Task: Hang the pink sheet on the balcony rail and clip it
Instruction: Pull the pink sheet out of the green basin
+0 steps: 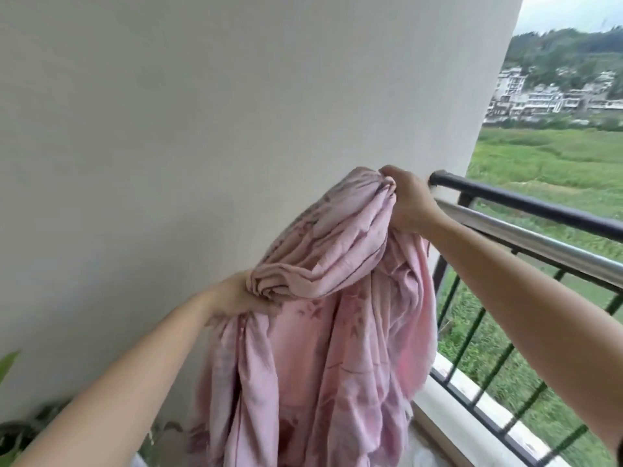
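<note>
Soft, even daylight comes in from three o'clock, off an overcast sky (573,11) that is nearly blown out. The wall (202,129) is evenly lit, with hardly a shadow. Wide-angle distortion bends the rail (539,205) and wall edge. Leaves (10,429) at seven o'clock are blurred; overall softness.

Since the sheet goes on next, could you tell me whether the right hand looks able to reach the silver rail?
Probably yes: the right hand holds the bunched pink sheet right beside the silver rail, with nothing between them.
</note>
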Demonstrator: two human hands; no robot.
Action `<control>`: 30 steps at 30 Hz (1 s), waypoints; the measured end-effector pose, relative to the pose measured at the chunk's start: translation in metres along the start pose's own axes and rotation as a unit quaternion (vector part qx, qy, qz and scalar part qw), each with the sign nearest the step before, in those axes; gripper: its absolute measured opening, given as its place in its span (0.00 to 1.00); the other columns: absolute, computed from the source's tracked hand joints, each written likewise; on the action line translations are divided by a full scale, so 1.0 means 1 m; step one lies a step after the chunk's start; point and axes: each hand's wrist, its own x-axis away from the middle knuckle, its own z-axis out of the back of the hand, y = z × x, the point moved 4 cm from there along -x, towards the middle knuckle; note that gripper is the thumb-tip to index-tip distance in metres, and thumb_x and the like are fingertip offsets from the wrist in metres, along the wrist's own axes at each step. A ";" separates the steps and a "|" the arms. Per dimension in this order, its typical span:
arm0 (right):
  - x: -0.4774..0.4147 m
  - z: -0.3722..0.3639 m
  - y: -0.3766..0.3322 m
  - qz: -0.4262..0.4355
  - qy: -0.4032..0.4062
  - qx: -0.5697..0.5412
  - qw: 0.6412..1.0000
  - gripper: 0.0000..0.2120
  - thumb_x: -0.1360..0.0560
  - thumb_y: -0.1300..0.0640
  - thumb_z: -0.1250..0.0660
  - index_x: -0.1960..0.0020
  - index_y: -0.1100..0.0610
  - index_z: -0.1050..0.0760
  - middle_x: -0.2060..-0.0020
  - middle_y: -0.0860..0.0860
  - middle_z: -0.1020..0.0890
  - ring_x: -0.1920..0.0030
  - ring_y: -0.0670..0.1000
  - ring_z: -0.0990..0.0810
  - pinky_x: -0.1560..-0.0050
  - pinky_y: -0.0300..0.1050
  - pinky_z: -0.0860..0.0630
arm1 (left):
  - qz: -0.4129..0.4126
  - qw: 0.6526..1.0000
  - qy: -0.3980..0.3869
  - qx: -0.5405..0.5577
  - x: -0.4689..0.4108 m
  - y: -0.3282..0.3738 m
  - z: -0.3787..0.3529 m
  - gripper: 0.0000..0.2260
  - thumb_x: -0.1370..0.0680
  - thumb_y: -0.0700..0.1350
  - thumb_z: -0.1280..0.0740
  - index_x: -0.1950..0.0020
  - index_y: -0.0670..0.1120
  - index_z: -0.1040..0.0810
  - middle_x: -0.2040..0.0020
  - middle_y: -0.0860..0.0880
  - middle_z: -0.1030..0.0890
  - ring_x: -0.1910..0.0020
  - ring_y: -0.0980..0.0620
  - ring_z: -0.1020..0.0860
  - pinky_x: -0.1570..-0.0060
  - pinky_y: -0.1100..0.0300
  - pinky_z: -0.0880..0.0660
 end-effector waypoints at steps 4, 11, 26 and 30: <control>0.008 -0.033 0.021 0.019 -0.135 0.114 0.984 0.12 0.28 0.59 0.31 0.46 0.59 0.20 0.59 0.51 0.17 0.53 0.55 0.19 0.58 0.36 0.34 | 0.119 0.983 -0.019 -0.137 -0.005 -0.051 -0.026 0.27 0.40 0.53 0.20 0.43 0.50 0.17 0.46 0.50 0.16 0.47 0.54 0.19 0.42 0.53 0.23; 0.054 -0.072 0.054 -0.161 -0.547 0.033 0.821 0.31 0.38 0.45 0.18 0.38 0.48 0.22 0.45 0.43 0.15 0.43 0.49 0.17 0.37 0.45 0.24 | -0.020 0.940 0.323 -0.111 0.003 0.010 0.073 0.13 0.28 0.39 0.37 0.49 0.46 0.16 0.47 0.41 0.17 0.45 0.49 0.21 0.45 0.53 0.24; 0.172 -0.196 0.149 -0.139 -0.442 0.186 0.866 0.17 0.34 0.43 0.35 0.55 0.55 0.23 0.54 0.56 0.16 0.51 0.60 0.19 0.56 0.46 0.25 | 0.259 0.956 -0.090 -0.104 0.052 -0.154 -0.113 0.28 0.36 0.44 0.19 0.42 0.51 0.29 0.48 0.55 0.19 0.50 0.58 0.21 0.56 0.72 0.28; 0.212 -0.212 0.148 -0.093 -0.516 0.131 0.841 0.25 0.32 0.42 0.32 0.39 0.54 0.27 0.45 0.53 0.26 0.45 0.53 0.26 0.38 0.48 0.27 | 0.336 0.915 -0.209 -0.078 0.078 -0.204 -0.184 0.48 0.46 0.58 0.17 0.30 0.51 0.32 0.38 0.54 0.21 0.41 0.54 0.21 0.38 0.57 0.27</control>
